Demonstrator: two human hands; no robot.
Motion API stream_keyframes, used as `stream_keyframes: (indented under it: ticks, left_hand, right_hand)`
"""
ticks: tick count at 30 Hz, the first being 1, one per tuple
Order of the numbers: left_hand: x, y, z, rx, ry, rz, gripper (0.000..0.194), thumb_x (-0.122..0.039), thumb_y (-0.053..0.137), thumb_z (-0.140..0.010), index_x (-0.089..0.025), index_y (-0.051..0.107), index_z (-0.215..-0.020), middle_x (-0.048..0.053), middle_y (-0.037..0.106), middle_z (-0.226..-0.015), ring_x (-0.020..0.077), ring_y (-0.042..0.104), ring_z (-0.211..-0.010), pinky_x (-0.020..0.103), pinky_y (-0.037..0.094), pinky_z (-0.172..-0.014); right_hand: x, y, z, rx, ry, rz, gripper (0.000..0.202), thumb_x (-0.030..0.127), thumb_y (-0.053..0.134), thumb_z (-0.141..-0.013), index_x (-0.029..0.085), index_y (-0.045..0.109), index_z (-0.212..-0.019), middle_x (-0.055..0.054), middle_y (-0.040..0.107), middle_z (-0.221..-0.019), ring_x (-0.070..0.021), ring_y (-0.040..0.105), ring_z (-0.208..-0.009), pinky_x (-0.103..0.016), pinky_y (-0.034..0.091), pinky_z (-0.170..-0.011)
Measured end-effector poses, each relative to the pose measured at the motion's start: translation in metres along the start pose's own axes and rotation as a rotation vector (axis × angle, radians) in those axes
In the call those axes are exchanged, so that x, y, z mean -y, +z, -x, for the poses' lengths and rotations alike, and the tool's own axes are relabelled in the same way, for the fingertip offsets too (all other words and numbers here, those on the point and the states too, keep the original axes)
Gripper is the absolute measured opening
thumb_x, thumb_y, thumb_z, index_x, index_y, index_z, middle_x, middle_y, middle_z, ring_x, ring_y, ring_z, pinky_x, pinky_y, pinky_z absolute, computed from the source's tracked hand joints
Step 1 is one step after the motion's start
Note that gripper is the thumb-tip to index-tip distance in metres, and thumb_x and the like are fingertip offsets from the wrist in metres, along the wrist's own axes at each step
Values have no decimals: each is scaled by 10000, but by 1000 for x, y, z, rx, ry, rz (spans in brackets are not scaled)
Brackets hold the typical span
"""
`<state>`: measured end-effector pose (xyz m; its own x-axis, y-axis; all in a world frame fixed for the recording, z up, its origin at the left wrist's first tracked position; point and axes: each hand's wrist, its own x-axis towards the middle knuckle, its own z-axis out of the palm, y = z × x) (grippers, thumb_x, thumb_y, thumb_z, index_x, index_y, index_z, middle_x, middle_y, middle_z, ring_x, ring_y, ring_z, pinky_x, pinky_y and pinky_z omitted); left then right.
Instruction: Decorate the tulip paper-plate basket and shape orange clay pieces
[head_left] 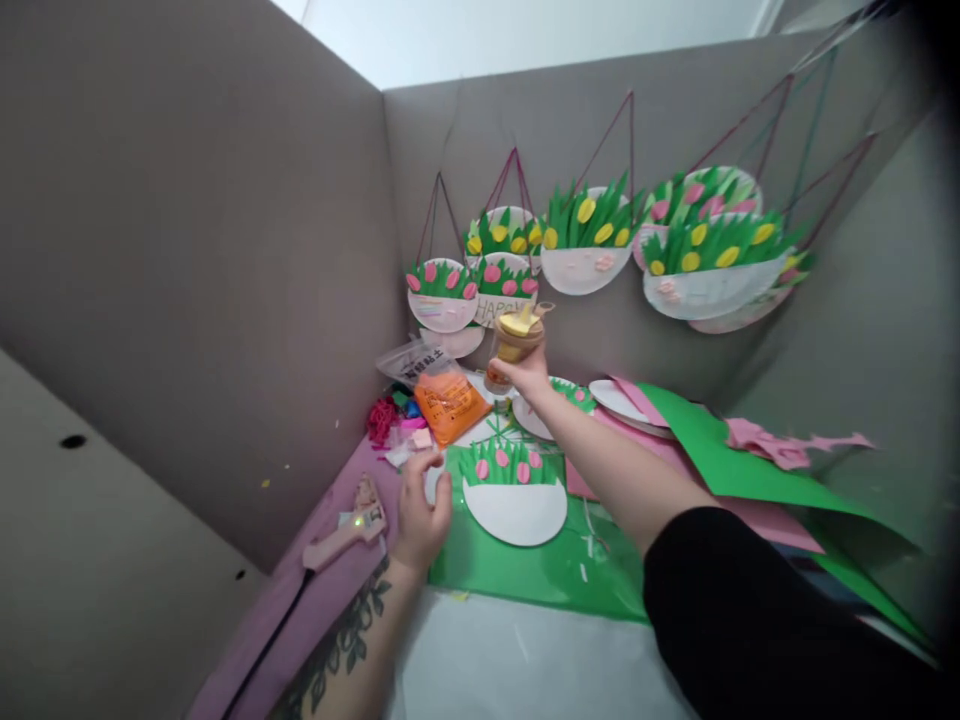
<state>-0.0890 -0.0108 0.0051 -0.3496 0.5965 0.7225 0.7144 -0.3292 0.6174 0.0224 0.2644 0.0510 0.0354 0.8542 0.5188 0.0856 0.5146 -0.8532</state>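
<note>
My right hand (531, 368) is wrapped round a cup (513, 350) with a yellow top, raised above the far part of the table. Nothing shows in my left hand (424, 510), whose fingers are curved and apart beside the green sheet (487, 560). On that sheet lies a white half-plate craft (516, 512) with green paper grass and pink paper flowers. A pink glue gun (346, 538) with a small light rests left of my left hand.
An orange bag (450, 402) and red yarn (382, 420) lie at the back left. Green paper (720, 440) and pink scraps (772, 445) are at the right. Flower plates (589, 268) hang on the back panel (570, 120).
</note>
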Motion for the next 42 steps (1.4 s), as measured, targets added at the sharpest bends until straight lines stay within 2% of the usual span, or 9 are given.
stream_keyframes:
  ticks: [4,10,14,20,27,30,33,38,42]
  left_hand:
    - [2,-4,0,20,134,-57,318,-124,514,-822,-209,471,-1126,75,598,-991,194,587,-960,360,483,-847]
    - [-3,-6,-3,56,171,-50,387,-104,512,-817,-236,449,-1175,79,613,-993,199,606,-964,363,501,-838]
    - [-4,-4,-2,58,155,-37,369,-110,508,-820,-232,459,-1164,78,620,-983,197,612,-949,352,506,-820]
    - [-2,-5,-4,64,155,-41,304,-132,502,-828,-212,481,-1121,65,620,-951,180,608,-910,332,495,-802]
    - [2,-3,-7,103,7,-54,209,-211,473,-849,-189,514,-1053,86,592,-969,193,573,-915,364,463,-831]
    - [-1,2,-10,280,-39,-59,192,-251,463,-848,-181,535,-1013,81,592,-959,187,565,-879,340,462,-800]
    - [-7,6,-16,547,-75,-146,169,-280,464,-840,-175,565,-927,70,601,-892,188,566,-817,325,458,-753]
    - [-31,21,-15,784,-70,-361,219,-289,544,-789,-168,593,-965,106,592,-977,242,561,-936,364,439,-823]
    - [-49,43,0,769,2,-377,255,-315,536,-814,-175,590,-1020,121,560,-1081,266,527,-1040,395,419,-886]
  right_hand:
    - [-38,23,-18,11,130,158,801,400,794,-477,169,361,-1111,-140,604,-1111,-257,599,-1022,-385,485,-871]
    - [-67,26,-21,14,233,403,811,466,779,-473,167,378,-1111,-151,624,-1055,-296,624,-970,-385,500,-820]
    - [-69,23,-18,26,287,481,837,519,763,-486,153,381,-1135,-170,628,-1028,-321,624,-966,-409,495,-820]
    - [-46,11,-7,24,253,446,775,326,751,-530,86,403,-1179,-261,497,-1241,-372,442,-1224,-484,343,-1023]
    - [11,-54,44,14,185,289,468,119,508,-645,164,455,-1107,-123,572,-1166,-206,556,-1090,-363,426,-971]
    - [41,-99,84,118,43,93,416,106,481,-630,188,490,-1038,-73,607,-1053,-185,585,-1003,-353,467,-901]
    - [61,-138,130,307,79,125,351,111,472,-631,197,549,-962,-39,637,-936,-179,614,-902,-337,492,-816]
    - [51,-180,187,307,167,362,305,117,431,-652,187,610,-888,-53,669,-912,-195,624,-849,-353,500,-769]
    - [35,-206,190,272,77,477,327,80,411,-659,185,609,-898,-60,665,-910,-201,621,-864,-359,494,-786]
